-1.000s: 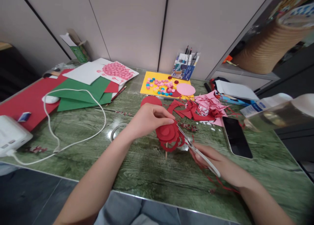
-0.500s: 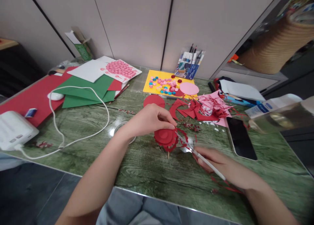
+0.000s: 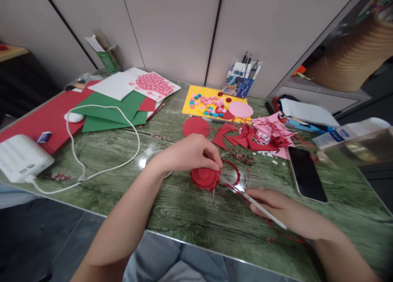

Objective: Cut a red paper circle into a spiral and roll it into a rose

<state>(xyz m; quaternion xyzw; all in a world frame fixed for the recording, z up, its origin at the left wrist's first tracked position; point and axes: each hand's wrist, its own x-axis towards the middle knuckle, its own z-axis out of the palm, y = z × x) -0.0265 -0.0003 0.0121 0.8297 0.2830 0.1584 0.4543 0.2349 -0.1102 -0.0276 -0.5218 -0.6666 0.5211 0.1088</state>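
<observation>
My left hand (image 3: 199, 153) pinches the upper edge of a layered red paper flower (image 3: 204, 178) with a wavy rim. A small pale wooden tip (image 3: 213, 193) sticks out beneath the flower. My right hand (image 3: 273, 206) is closed around a slim white-handled tool (image 3: 267, 212). Its thin metal end points to the flower's right edge, and I cannot make out its exact kind. A thin, scalloped red paper strip (image 3: 236, 173) curves to the right of the flower, between my hands.
Behind my hands lie a red paper disc (image 3: 195, 127) and red and pink paper scraps (image 3: 264, 130). A yellow sheet (image 3: 188, 105) holds several small coloured balls. A phone (image 3: 308, 173) lies at right; a white cable (image 3: 137, 144) loops at left beside green sheets (image 3: 106, 120).
The flower has turned a little in my left hand, and the scalloped strip hangs differently beside it. The tool's tip has dropped slightly along the flower's right edge.
</observation>
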